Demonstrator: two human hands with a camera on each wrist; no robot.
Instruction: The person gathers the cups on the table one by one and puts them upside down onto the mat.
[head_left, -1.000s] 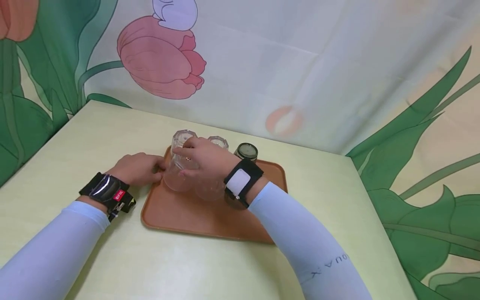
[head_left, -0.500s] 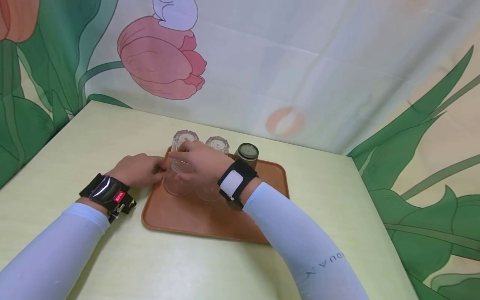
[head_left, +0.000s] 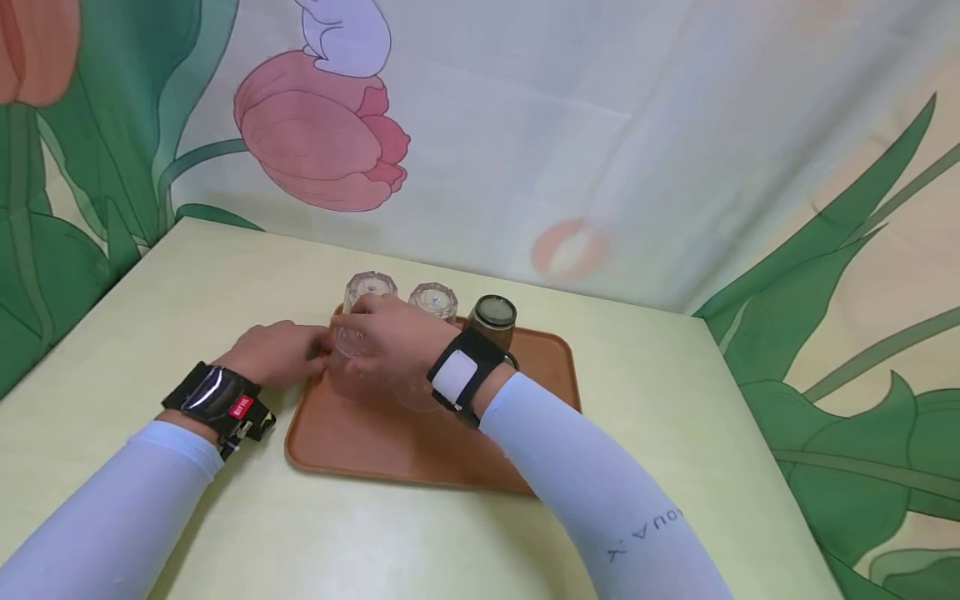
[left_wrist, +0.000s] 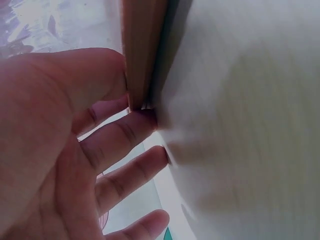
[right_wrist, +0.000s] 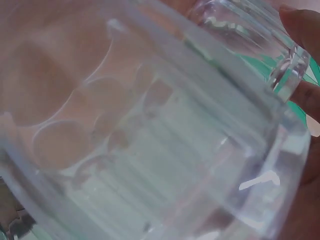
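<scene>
A brown tray point(head_left: 360, 442) lies on the table with two clear faceted glasses and a dark glass standing upside down in a row. My left hand point(head_left: 281, 354) pinches the tray's left rim; in the left wrist view the thumb lies inside the rim point(left_wrist: 141, 50) and fingers reach its outer side. Around the leftmost clear glass point(head_left: 372, 286) my right hand point(head_left: 405, 333) has its fingers and thumb. The middle clear glass point(head_left: 435, 300) sits partly behind that hand and fills much of the right wrist view. My right wrist hides the lower part of the dark glass point(head_left: 491, 318).
A pale table point(head_left: 315, 533) surrounds the tray. Behind its back edge hangs a cloth point(head_left: 480, 167) printed with tulips and leaves, which also runs along both sides.
My right hand and wrist have shifted a little left, and its fingers now lie closer on the leftmost glass. The head view has tipped up slightly. My left hand stays at the tray rim.
</scene>
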